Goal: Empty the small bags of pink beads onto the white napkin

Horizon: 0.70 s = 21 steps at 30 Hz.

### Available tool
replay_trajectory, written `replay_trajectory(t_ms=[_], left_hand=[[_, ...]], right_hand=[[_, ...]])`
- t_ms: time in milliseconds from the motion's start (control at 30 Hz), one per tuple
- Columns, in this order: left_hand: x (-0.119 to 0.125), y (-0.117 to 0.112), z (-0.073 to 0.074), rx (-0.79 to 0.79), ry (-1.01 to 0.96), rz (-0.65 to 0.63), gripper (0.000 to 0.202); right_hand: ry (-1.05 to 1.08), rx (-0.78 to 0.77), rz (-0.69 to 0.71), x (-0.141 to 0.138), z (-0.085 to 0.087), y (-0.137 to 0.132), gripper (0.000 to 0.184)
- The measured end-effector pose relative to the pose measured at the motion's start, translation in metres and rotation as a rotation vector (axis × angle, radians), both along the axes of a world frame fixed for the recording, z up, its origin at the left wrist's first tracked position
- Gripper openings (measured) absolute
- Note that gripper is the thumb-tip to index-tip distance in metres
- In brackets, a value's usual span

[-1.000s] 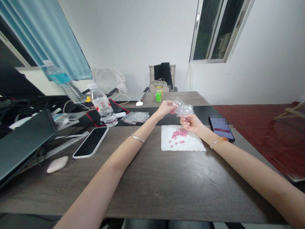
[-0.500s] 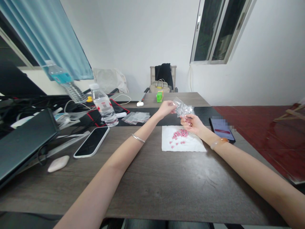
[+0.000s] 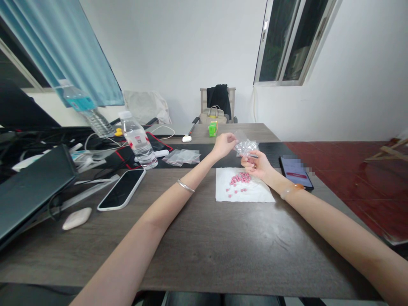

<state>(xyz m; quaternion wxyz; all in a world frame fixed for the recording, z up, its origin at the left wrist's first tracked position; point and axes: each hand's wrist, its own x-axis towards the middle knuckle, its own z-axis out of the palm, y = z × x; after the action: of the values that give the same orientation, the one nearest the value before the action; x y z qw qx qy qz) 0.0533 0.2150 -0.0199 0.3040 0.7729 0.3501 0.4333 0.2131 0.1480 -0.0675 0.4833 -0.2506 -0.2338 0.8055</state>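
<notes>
My right hand (image 3: 256, 165) grips a clear plastic bag (image 3: 246, 148) just above the pink tablets (image 3: 239, 182) on a paper napkin (image 3: 259, 192); my left hand (image 3: 225, 145) curls beside its top edge, grip unclear. A slack hold could drop the bag and scatter the tablets.

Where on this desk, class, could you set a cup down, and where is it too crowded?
Bare wood lies in front of the tissue and between it and the phone. The left side is crowded, around the laptop and cables.
</notes>
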Motion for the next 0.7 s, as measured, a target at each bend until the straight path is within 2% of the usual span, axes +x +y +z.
replay_trajectory(t_ms=[233, 367, 433, 600, 667, 700], left_hand=[[0.006, -0.003, 0.000, -0.008, -0.070, -0.054, 0.006], [-0.007, 0.010, 0.012, -0.057, -0.076, 0.103, 0.005], [-0.023, 0.019, 0.020, -0.133, -0.053, 0.176, 0.008], [-0.085, 0.041, 0.032, -0.261, 0.085, 0.177, 0.017], [-0.111, 0.049, 0.031, -0.281, 0.324, 0.217, 0.020], [-0.122, 0.053, 0.030, -0.293, 0.369, 0.236, 0.022]], right_hand=[[-0.094, 0.009, 0.021, -0.003, 0.000, 0.004, 0.004], [-0.139, 0.025, 0.006, -0.004, 0.001, 0.003, 0.009], [-0.164, 0.040, -0.017, -0.004, 0.000, 0.003, 0.010], [-0.259, 0.092, -0.090, -0.006, 0.002, 0.004, 0.015], [-0.313, 0.117, -0.133, -0.008, 0.003, 0.004, 0.018], [-0.343, 0.132, -0.159, -0.009, 0.003, 0.004, 0.020]])
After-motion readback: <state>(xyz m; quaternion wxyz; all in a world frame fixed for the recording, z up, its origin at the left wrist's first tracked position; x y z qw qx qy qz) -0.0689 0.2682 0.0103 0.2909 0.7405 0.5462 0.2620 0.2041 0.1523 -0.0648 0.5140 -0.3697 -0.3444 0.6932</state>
